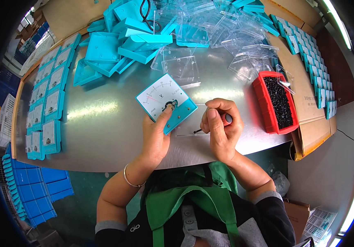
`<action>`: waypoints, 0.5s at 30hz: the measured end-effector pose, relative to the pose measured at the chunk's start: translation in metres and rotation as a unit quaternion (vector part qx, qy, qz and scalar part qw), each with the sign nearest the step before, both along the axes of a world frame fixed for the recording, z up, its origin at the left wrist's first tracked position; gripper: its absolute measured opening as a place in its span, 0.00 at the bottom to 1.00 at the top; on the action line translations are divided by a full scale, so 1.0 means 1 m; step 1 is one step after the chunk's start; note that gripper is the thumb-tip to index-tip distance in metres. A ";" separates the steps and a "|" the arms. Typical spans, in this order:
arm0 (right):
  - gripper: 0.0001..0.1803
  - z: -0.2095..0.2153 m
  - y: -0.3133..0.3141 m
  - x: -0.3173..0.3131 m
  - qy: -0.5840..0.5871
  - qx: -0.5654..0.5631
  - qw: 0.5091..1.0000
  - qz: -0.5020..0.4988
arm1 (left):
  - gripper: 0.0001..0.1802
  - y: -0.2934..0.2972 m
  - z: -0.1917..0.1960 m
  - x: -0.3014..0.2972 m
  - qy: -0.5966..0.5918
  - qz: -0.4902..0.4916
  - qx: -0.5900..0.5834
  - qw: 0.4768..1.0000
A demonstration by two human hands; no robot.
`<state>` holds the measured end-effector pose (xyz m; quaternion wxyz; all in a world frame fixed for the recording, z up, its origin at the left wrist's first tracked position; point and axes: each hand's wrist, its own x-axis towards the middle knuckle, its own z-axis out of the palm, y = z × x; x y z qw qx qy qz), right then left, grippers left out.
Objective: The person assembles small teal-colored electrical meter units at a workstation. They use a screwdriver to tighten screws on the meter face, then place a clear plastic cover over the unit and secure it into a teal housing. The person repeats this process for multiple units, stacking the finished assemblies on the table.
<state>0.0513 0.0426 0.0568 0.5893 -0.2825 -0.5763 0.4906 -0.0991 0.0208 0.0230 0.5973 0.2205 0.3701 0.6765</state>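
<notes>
My left hand point(155, 138) grips a square analog voltmeter point(166, 99) with a teal base and a white dial, tilted above the table. Its thumb rests near the opening around the movement. In my right hand point(224, 138) is a screwdriver point(227, 120) with a red and dark handle. The shaft points left, and a small dark piece shows at its end, just right of the meter and apart from it. A clear plastic cover point(184, 131) lies on the table beneath the hands, partly hidden by them.
Finished-looking rows of teal meters point(51, 103) stand left, and more meters point(319, 78) on cardboard at right. Teal housings point(103, 47) and clear covers point(238, 37) are heaped at the back. A red bin point(263, 105) of small black parts sits right on the metal table point(99, 140).
</notes>
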 end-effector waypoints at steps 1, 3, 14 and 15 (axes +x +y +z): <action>0.06 -0.003 0.000 0.001 -0.030 0.031 0.999 -0.017 | 0.14 0.000 -0.001 -0.002 -0.010 -0.005 0.002 1.000; 0.05 -0.005 0.000 0.000 -0.056 0.062 0.996 -0.024 | 0.14 -0.001 -0.003 -0.003 -0.022 -0.006 0.002 1.000; 0.06 -0.006 0.014 0.004 -0.028 0.041 0.992 0.120 | 0.15 -0.005 0.007 -0.003 -0.065 -0.012 -0.003 0.998; 0.06 -0.011 0.013 0.004 -0.019 0.061 0.992 0.107 | 0.15 -0.005 0.009 -0.004 -0.060 -0.005 -0.010 0.998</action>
